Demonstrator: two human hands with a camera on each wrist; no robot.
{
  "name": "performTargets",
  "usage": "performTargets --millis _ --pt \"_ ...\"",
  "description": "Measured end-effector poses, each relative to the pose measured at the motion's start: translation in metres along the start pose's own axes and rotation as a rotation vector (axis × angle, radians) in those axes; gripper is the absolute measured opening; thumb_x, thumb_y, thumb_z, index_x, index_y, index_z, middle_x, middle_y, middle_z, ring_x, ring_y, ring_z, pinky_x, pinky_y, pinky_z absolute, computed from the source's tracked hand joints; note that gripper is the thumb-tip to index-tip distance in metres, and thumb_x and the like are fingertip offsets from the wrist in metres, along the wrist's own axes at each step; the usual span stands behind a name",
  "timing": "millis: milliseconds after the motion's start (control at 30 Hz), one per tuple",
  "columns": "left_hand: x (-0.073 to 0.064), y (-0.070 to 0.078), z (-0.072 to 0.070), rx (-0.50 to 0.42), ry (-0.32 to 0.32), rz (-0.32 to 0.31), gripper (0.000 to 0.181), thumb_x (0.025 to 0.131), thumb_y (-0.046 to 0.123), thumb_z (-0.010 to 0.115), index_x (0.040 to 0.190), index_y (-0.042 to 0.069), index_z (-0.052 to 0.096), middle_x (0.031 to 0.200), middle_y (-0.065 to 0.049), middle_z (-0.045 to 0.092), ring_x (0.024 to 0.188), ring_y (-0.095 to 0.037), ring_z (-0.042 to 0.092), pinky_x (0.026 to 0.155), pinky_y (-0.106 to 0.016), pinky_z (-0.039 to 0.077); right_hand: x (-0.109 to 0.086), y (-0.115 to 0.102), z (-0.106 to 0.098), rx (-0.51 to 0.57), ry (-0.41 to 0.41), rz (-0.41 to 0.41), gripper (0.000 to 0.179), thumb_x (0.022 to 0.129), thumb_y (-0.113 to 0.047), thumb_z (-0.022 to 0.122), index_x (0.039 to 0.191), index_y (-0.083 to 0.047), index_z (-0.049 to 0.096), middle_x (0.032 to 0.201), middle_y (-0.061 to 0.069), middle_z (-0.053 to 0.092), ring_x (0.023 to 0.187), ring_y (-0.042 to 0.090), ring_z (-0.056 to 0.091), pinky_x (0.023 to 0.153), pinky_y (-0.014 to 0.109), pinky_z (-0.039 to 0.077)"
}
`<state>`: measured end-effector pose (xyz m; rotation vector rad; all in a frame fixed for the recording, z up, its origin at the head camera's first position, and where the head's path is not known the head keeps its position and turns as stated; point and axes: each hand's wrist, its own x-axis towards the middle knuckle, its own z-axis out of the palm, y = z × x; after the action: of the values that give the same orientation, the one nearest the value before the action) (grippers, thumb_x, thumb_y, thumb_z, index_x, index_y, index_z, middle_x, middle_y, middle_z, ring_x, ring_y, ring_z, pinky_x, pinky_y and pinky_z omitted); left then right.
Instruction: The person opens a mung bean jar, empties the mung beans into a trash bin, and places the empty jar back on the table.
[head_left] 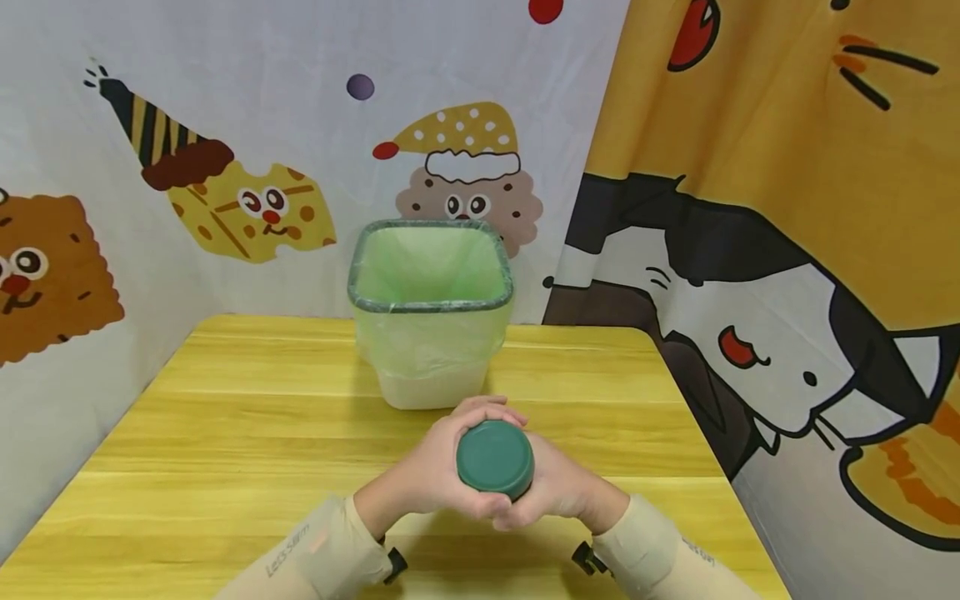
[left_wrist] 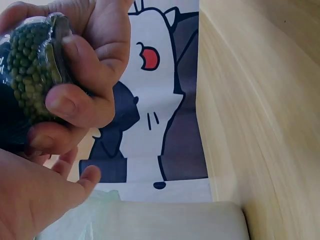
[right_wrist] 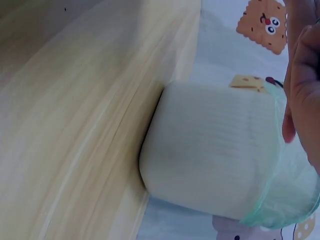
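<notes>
In the head view a jar with a round dark green lid [head_left: 495, 457] is held between both hands over the front middle of the table. My left hand [head_left: 431, 471] wraps it from the left, and my right hand [head_left: 558, 479] grips it from the right. The left wrist view shows small green beans [left_wrist: 27, 70] through the jar's clear wall, with curled fingers [left_wrist: 75, 105] around it. Only part of a hand [right_wrist: 306, 95] shows at the right edge of the right wrist view.
Beyond the hands, a white bin [head_left: 435, 388] stands on the wooden table [head_left: 247, 417]. A pale green bag [head_left: 431, 337] lines it, folded over the outside under a grey-green rim ring [head_left: 431, 307]. Cartoon-printed curtains [head_left: 285, 50] hang behind and to the right.
</notes>
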<state>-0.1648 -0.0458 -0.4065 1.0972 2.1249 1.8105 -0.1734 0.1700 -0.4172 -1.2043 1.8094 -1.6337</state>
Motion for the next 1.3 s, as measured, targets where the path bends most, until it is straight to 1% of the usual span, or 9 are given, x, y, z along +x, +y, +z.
performTargets --millis 300,400,533,667,767,867,1000,1100,1300 --pt "-0.005 -0.001 0.001 0.011 0.014 0.035 0.071 0.07 0.028 0.094 0.135 0.022 0.066 0.142 -0.002 0.066 0.158 -0.023 0.037 0.12 -0.063 0.041 -0.003 0.005 0.01 -0.124 0.088 -0.038 0.077 0.075 -0.007 0.086 0.144 -0.01 0.052 0.127 0.016 0.065 0.116 0.012 0.063 0.107 0.034 0.056" --pt "-0.003 -0.004 0.004 0.021 0.084 0.021 0.072 0.07 0.028 0.095 0.135 0.025 0.065 0.144 0.0 0.065 0.159 -0.02 0.037 0.118 -0.059 0.045 -0.004 0.007 0.009 -0.22 0.174 -0.025 0.08 0.075 -0.01 0.087 0.147 -0.01 0.052 0.131 0.015 0.067 0.119 0.013 0.065 0.106 0.035 0.058" --pt "0.002 -0.014 0.007 0.071 0.176 -0.01 0.074 0.072 0.03 0.096 0.137 0.028 0.062 0.151 0.007 0.059 0.16 -0.022 0.035 0.114 -0.057 0.047 -0.003 0.013 -0.001 -0.275 0.211 -0.004 0.084 0.075 -0.009 0.089 0.15 -0.01 0.049 0.135 0.014 0.067 0.12 0.015 0.067 0.105 0.035 0.059" --pt "-0.002 -0.013 -0.001 0.206 0.137 0.029 0.08 0.077 0.034 0.097 0.147 0.03 0.058 0.156 0.006 0.055 0.152 -0.023 0.043 0.112 -0.053 0.05 -0.005 0.015 -0.01 -0.202 0.147 0.045 0.081 0.08 -0.009 0.088 0.151 -0.011 0.047 0.134 0.014 0.067 0.117 0.016 0.069 0.104 0.035 0.059" --pt "-0.005 -0.003 -0.014 0.326 0.074 0.108 0.082 0.078 0.035 0.097 0.149 0.023 0.058 0.148 0.004 0.062 0.13 -0.016 0.056 0.104 -0.041 0.055 -0.009 0.011 -0.012 -0.135 0.118 0.084 0.079 0.083 -0.006 0.087 0.151 -0.011 0.048 0.133 0.014 0.067 0.114 0.017 0.069 0.104 0.035 0.058" --pt "-0.003 0.007 -0.026 0.425 -0.002 0.162 0.081 0.079 0.037 0.097 0.148 0.014 0.061 0.137 0.002 0.068 0.111 -0.01 0.06 0.093 -0.032 0.057 -0.012 0.007 -0.013 -0.063 0.079 0.107 0.08 0.082 -0.002 0.087 0.152 -0.01 0.049 0.135 0.013 0.067 0.116 0.017 0.069 0.107 0.033 0.056" --pt "-0.001 0.019 -0.034 0.535 -0.124 0.184 0.083 0.081 0.046 0.093 0.148 0.01 0.06 0.137 0.001 0.069 0.114 -0.008 0.065 0.095 -0.029 0.059 -0.014 0.004 -0.013 0.036 -0.027 0.106 0.074 0.086 -0.003 0.085 0.151 -0.005 0.049 0.135 0.008 0.067 0.117 0.016 0.068 0.11 0.034 0.054" --pt "-0.001 0.024 -0.034 0.557 -0.166 0.201 0.08 0.083 0.049 0.09 0.146 0.01 0.061 0.136 0.003 0.068 0.114 -0.006 0.067 0.095 -0.025 0.06 -0.014 0.004 -0.011 0.139 -0.095 0.083 0.07 0.091 -0.01 0.084 0.149 -0.002 0.048 0.133 0.005 0.067 0.117 0.015 0.066 0.11 0.036 0.054" --pt "0.001 0.026 -0.031 0.448 -0.132 0.222 0.074 0.078 0.043 0.092 0.141 0.018 0.063 0.125 0.008 0.069 0.094 -0.001 0.06 0.078 -0.018 0.057 -0.018 0.011 -0.01 0.397 -0.174 0.036 0.073 0.097 -0.039 0.079 0.156 -0.008 0.048 0.144 0.001 0.066 0.128 0.014 0.065 0.116 0.037 0.052"
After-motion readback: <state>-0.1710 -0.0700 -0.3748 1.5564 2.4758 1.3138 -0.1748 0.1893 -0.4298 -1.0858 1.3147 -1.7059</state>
